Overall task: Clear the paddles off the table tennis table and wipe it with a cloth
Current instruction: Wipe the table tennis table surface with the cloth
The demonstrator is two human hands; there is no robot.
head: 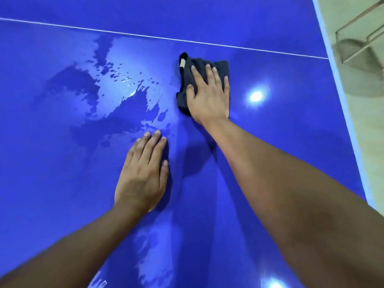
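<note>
On the table [62,183], flat right hand [208,96] presses a crumpled black cloth [182,100] (tagged, perhaps); left hand [143,173] lies flat.

No words, numbers or brands are showing legibly anywhere. A small pale tag [182,63] is sticking out at the eleven o'clock corner of the dark cloth [184,98], but any print on it is blurring beyond reading. The blue table [62,183] is carrying only a plain white line [145,36], running from nine toward three o'clock.
</note>
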